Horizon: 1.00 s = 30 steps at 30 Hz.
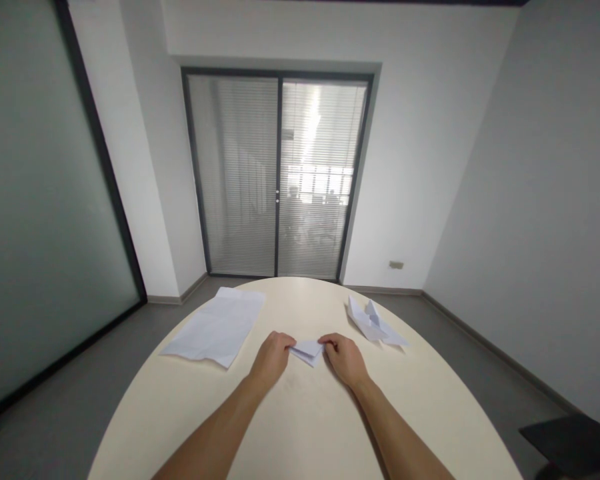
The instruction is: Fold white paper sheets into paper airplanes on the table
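Observation:
Between my hands, just over the middle of the table, is a small piece of folded white paper (pixel 307 351) with layered creases and a point toward me. My left hand (pixel 274 355) pinches its left corner between thumb and fingers. At the opposite corner, my right hand (pixel 344 357) grips the paper the same way. To the right of that hand lies a folded paper boat (pixel 371 321), with raised peaks and a flat pointed end. Left of my left hand rest white paper sheets (pixel 215 327), slightly wavy at the near edge.
The round cream table (pixel 300 433) spreads out under my arms, its curved edge on both sides. Beyond it stand glass doors (pixel 280 173) with blinds. A dark flat object (pixel 575 440) is at the lower right, beside the table. A frosted glass panel (pixel 40 200) fills the left.

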Each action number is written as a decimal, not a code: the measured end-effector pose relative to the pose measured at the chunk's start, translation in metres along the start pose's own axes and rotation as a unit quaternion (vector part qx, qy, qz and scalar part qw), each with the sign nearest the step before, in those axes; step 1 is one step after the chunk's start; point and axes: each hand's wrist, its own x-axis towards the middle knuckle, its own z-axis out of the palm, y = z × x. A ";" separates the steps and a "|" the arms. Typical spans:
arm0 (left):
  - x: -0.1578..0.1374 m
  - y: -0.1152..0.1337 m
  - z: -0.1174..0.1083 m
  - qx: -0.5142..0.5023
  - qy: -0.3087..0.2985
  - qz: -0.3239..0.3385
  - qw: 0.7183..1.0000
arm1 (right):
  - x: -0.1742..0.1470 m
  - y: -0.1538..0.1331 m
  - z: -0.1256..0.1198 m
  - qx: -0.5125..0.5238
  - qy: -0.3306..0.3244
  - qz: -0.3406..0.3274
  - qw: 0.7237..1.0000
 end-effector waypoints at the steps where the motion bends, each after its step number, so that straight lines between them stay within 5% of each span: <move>1: 0.000 0.002 0.000 0.001 0.001 0.002 1.000 | -0.001 -0.002 -0.001 -0.004 0.000 0.001 1.000; 22: -0.002 0.022 -0.003 0.030 -0.037 0.010 0.999 | -0.009 -0.020 -0.001 -0.077 -0.058 -0.181 0.979; 30: -0.009 0.036 -0.005 0.050 -0.052 0.050 0.996 | -0.011 -0.017 0.004 -0.131 -0.101 -0.098 0.981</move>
